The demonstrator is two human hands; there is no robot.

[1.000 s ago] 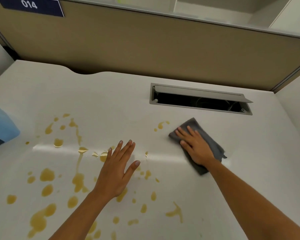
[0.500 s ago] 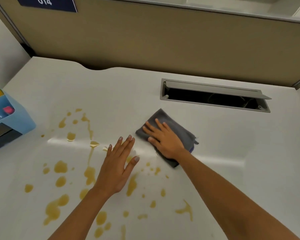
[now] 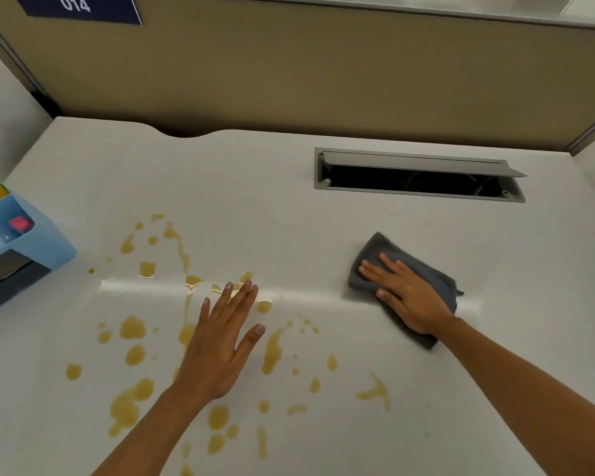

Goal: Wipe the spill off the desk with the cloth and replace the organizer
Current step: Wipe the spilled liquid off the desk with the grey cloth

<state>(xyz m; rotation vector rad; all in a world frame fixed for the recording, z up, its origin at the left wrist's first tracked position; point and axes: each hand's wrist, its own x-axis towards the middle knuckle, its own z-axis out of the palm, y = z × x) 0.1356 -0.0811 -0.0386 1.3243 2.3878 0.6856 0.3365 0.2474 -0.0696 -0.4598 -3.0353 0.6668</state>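
Here, right hand (image 3: 407, 297) flat on grey cloth (image 3: 426, 276), left hand (image 3: 220, 341) open, empty, over the spill (image 3: 272, 352).

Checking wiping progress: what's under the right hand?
The grey cloth, pressed flat on the desk by the right hand. Whatever lies beneath the cloth is hidden.

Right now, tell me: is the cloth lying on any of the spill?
No, the cloth under the right hand sits on bare desk, right of the spill.
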